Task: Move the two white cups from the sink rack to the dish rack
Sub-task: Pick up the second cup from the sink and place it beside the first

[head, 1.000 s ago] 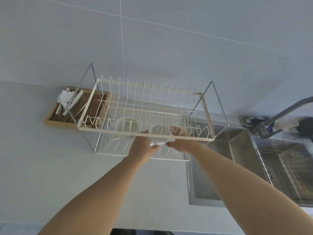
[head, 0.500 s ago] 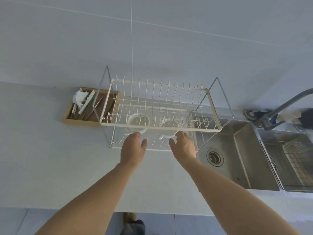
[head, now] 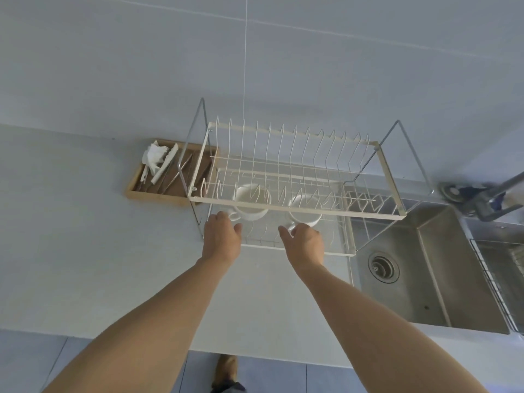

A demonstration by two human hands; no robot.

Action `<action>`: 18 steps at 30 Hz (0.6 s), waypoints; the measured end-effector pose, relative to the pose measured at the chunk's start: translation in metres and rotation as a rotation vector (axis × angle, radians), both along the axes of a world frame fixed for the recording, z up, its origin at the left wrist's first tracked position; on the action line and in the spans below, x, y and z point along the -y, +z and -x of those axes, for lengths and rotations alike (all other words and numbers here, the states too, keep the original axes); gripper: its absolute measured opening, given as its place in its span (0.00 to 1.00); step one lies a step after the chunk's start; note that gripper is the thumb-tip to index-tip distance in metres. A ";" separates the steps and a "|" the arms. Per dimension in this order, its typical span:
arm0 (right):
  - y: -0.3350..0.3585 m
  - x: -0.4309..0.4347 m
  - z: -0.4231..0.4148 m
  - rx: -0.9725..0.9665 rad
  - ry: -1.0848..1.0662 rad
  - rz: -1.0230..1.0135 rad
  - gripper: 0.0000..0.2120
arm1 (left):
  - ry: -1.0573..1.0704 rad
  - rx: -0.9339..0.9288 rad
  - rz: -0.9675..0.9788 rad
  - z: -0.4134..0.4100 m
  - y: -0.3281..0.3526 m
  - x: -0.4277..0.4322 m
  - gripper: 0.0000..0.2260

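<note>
Both white cups (head: 251,204) seated in the dish rack (head: 295,207), just beyond the fingers (head: 236,226). Left hand (head: 221,239) and right hand (head: 304,242) loosely spread, holding nothing.

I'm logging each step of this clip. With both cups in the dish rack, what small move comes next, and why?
Probably draw both hands back toward the body. Both white cups sit on the dish rack; the left hand and right hand are open, holding nothing.

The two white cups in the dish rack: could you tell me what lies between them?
Only thin white rack wires; in the head view the left cup and right cup stand apart.
</note>
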State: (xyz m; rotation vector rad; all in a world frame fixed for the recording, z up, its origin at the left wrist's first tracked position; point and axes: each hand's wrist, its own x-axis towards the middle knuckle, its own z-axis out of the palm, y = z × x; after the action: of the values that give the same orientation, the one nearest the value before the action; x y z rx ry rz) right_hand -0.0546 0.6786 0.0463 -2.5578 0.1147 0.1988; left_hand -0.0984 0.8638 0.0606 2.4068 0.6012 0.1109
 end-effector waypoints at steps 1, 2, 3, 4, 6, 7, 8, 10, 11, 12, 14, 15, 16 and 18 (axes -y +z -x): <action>-0.002 -0.004 -0.002 -0.001 -0.020 -0.009 0.21 | -0.002 -0.008 0.012 -0.004 -0.002 -0.003 0.16; -0.004 -0.007 -0.004 -0.004 -0.039 -0.020 0.22 | -0.008 -0.006 0.027 -0.007 -0.005 -0.006 0.15; -0.005 -0.010 -0.006 -0.003 -0.052 -0.023 0.22 | -0.012 0.009 0.043 -0.011 -0.007 -0.009 0.14; -0.006 -0.012 -0.007 0.000 -0.064 -0.022 0.22 | -0.010 0.034 0.058 -0.013 -0.009 -0.012 0.12; -0.005 -0.016 -0.009 0.013 -0.083 -0.021 0.23 | -0.008 0.093 0.073 -0.015 -0.010 -0.016 0.09; -0.005 -0.017 -0.009 0.014 -0.091 -0.023 0.23 | -0.014 0.119 0.075 -0.016 -0.011 -0.017 0.08; -0.005 -0.017 -0.009 0.013 -0.095 -0.021 0.22 | -0.020 0.136 0.075 -0.016 -0.012 -0.018 0.08; -0.003 -0.019 -0.009 0.011 -0.095 -0.004 0.21 | -0.023 0.150 0.078 -0.017 -0.015 -0.021 0.09; -0.002 -0.019 -0.008 0.015 -0.094 0.004 0.20 | -0.026 0.153 0.081 -0.018 -0.017 -0.022 0.10; -0.001 -0.020 -0.007 0.022 -0.092 0.009 0.20 | -0.034 0.154 0.087 -0.018 -0.018 -0.022 0.11; 0.002 -0.020 -0.006 0.032 -0.075 0.015 0.19 | -0.050 0.152 0.098 -0.017 -0.020 -0.022 0.12; 0.003 -0.019 -0.004 0.031 -0.067 0.019 0.19 | -0.056 0.148 0.101 -0.015 -0.021 -0.021 0.12; 0.004 -0.018 -0.003 0.028 -0.063 0.026 0.18 | -0.062 0.143 0.106 -0.014 -0.021 -0.018 0.13; 0.006 -0.015 -0.001 0.027 -0.069 0.032 0.17 | -0.072 0.130 0.124 -0.010 -0.021 -0.011 0.16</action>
State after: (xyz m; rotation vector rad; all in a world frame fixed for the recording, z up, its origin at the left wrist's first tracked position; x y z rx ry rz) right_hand -0.0532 0.6933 0.0520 -2.5823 0.1971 0.1374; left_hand -0.0879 0.8749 0.0401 2.2778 0.4478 0.1922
